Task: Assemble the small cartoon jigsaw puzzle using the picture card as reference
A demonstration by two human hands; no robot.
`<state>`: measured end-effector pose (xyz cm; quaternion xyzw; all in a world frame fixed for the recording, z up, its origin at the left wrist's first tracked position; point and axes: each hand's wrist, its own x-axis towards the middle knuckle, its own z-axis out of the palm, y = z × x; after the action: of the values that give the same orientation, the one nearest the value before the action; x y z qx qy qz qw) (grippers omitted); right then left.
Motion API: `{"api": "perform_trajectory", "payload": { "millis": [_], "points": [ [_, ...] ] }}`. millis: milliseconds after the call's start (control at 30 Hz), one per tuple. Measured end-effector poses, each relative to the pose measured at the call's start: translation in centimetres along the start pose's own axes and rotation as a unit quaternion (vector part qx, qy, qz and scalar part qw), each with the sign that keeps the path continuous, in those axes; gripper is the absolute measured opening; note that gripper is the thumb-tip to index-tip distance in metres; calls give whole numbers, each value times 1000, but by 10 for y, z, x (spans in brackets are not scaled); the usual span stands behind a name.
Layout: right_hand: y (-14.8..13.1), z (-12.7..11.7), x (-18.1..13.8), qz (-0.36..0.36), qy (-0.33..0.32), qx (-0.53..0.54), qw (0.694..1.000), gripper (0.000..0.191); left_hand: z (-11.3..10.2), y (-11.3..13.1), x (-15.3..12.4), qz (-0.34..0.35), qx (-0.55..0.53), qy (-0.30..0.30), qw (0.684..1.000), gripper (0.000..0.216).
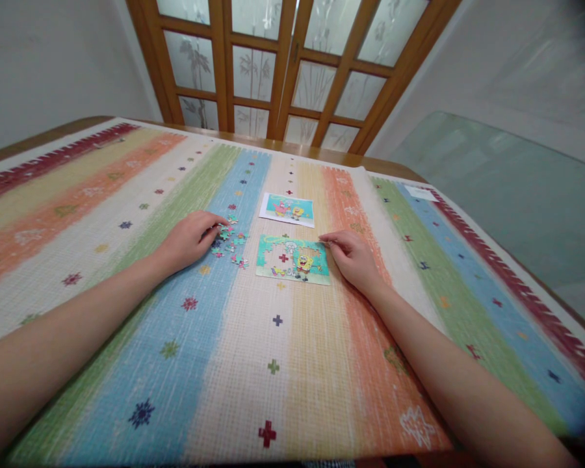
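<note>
A woven-look cloth in broad stripes of green, blue, cream, yellow and orange, dotted with small crosses and snowflakes, covered the bench and filled the near foreground.

Beyond that, roughly central, lay a flat, rectangular cardboard jigsaw in turquoise, with a yellow cartoon figure at its middle. Its long axis ran left to right, and the cloth showed through gaps on either side of the figure.

The bare right hand was the nearer of the two to the jigsaw, reaching in from the right. Its thumb and forefinger were close together at the far right corner, seemingly touching it; whether they pinched anything could not be told.

The bare left hand was at a loose scatter of small turquoise and pink jigsaw pieces. Its fingers curled down onto the scatter's left edge; whether they were clamped on a piece could not be told. From those fingers, the jigsaw lay to the right and slightly nearer, with the scatter between.

Just past the jigsaw, apart from it, lay a white-bordered printed picture card with cartoon figures. Farthest back stood brown wooden doors with frosted, plant-patterned glass panes.
</note>
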<state>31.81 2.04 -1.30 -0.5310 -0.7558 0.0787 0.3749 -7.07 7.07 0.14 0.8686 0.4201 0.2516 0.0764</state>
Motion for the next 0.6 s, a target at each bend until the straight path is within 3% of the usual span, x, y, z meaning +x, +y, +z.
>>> {"api": "perform_trajectory", "payload": {
  "millis": [600],
  "points": [
    [0,0,0,-3,0,7,1000,22,-1,-1,-1,-21,35,41,998,33]
  ]
}}
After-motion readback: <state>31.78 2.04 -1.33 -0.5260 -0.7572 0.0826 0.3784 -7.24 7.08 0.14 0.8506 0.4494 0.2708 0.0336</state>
